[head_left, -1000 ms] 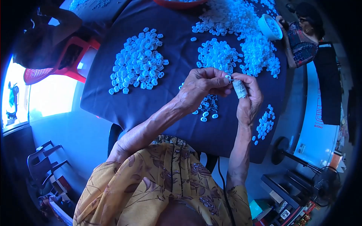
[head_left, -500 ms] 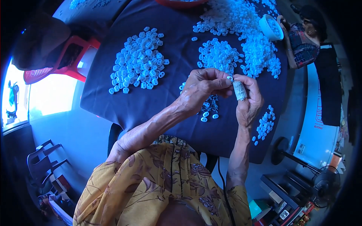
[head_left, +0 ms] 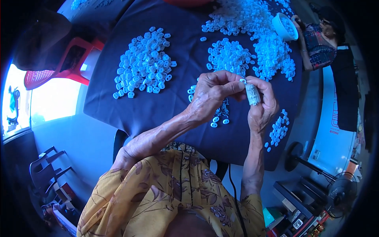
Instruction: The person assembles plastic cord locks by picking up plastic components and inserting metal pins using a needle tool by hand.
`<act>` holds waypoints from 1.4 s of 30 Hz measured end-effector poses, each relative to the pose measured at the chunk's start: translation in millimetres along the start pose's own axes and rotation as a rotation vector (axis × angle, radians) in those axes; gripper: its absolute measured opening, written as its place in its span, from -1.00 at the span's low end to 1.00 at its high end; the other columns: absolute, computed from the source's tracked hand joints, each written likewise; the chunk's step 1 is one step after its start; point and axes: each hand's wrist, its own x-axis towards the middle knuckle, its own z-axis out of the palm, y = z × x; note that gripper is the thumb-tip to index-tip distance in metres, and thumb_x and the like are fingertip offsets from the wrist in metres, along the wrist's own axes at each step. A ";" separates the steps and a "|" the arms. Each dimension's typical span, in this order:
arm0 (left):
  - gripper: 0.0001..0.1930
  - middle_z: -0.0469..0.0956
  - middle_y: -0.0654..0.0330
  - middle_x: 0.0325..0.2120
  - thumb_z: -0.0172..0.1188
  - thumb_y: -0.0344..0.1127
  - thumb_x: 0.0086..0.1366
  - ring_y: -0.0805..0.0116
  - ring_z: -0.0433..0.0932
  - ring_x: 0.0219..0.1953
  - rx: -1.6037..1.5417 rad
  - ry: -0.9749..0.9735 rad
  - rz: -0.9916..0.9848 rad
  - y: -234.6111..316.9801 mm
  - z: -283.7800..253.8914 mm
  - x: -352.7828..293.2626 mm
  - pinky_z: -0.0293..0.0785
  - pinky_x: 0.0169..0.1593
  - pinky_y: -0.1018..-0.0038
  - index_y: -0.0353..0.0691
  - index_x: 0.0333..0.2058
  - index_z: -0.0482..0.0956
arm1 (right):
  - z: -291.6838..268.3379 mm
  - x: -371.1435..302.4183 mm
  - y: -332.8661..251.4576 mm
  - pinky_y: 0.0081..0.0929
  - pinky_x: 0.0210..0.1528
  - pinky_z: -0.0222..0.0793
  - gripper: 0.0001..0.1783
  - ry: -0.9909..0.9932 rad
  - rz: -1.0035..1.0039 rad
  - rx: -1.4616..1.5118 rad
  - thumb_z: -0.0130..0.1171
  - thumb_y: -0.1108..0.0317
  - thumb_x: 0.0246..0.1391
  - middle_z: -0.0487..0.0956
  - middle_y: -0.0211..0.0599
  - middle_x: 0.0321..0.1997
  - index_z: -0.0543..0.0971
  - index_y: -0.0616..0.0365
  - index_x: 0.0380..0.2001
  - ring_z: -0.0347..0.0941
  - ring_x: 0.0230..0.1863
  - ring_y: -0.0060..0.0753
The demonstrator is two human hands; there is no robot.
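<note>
Over the dark cloth, my left hand (head_left: 215,89) pinches a small white plastic piece (head_left: 242,81) with holes in it between thumb and fingertips. My right hand (head_left: 263,98) meets it there, its fingers bent and closed beside the piece. A whitish wrap (head_left: 253,94) covers my right thumb. Whatever the right fingertips grip is too small to make out. Below my hands lies a small heap of dark, thin metal bits (head_left: 224,108), partly hidden by the left hand. A couple of white two-holed pieces (head_left: 214,125) lie at its near side.
Piles of white pieces cover parts of the table: a large one (head_left: 144,63) at left, another (head_left: 229,57) ahead, a small one (head_left: 279,130) at right. A white tub (head_left: 285,27) stands far right near another person (head_left: 320,39). A red chair (head_left: 73,63) is at left.
Both hands stay together at nearly the same spot, with a slight shift to the right. The white piece has turned a little between the fingertips.
</note>
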 end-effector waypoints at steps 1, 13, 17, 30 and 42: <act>-0.85 0.51 0.14 -0.51 0.13 -0.38 0.11 0.43 0.51 -0.49 -0.023 0.000 -0.010 0.4 0.7 1.1 0.46 -0.32 0.51 -0.36 -0.40 0.47 | -1.1 2.0 0.2 -0.57 -0.32 0.37 -0.82 -0.018 0.006 0.003 -0.06 0.59 -0.14 0.53 -0.27 -0.41 0.47 0.23 -0.40 0.47 -0.39 -0.45; -0.82 0.51 0.15 -0.48 0.10 -0.35 0.13 0.43 0.51 -0.43 -0.021 -0.070 -0.052 3.2 -1.7 0.2 0.46 -0.28 0.50 -0.36 -0.35 0.48 | -12.7 4.1 0.8 -0.62 -0.34 0.35 -0.76 -0.092 0.059 0.101 -0.07 0.55 -0.16 0.53 -0.32 -0.39 0.46 0.21 -0.34 0.45 -0.40 -0.54; -0.83 0.51 0.16 -0.48 0.11 -0.35 0.13 0.43 0.52 -0.43 -0.010 -0.064 -0.068 4.3 -3.1 -1.0 0.46 -0.28 0.51 -0.35 -0.35 0.48 | -15.0 2.6 -1.0 -0.63 -0.17 0.30 -0.74 -0.150 0.100 0.092 -0.16 0.57 -0.13 0.51 -0.22 -0.29 0.45 0.28 -0.33 0.42 -0.26 -0.52; -0.84 0.50 0.16 -0.52 0.14 -0.37 0.11 0.43 0.51 -0.49 -0.031 -0.041 -0.055 10.5 -2.3 -0.3 0.47 -0.34 0.53 -0.37 -0.41 0.48 | -8.3 7.4 -4.5 -0.61 -0.25 0.34 -0.76 -0.136 -0.058 -0.038 -0.14 0.54 -0.15 0.52 -0.24 -0.34 0.45 0.29 -0.35 0.43 -0.31 -0.51; -0.86 0.51 0.13 -0.48 0.12 -0.36 0.12 0.41 0.51 -0.45 -0.016 -0.035 -0.100 0.9 -25.6 20.2 0.47 -0.31 0.49 -0.33 -0.41 0.46 | -23.7 -30.5 28.5 -0.61 -0.29 0.33 -0.79 -0.237 0.198 -0.220 0.05 0.48 -0.12 0.53 -0.28 -0.43 0.48 0.26 -0.33 0.44 -0.38 -0.54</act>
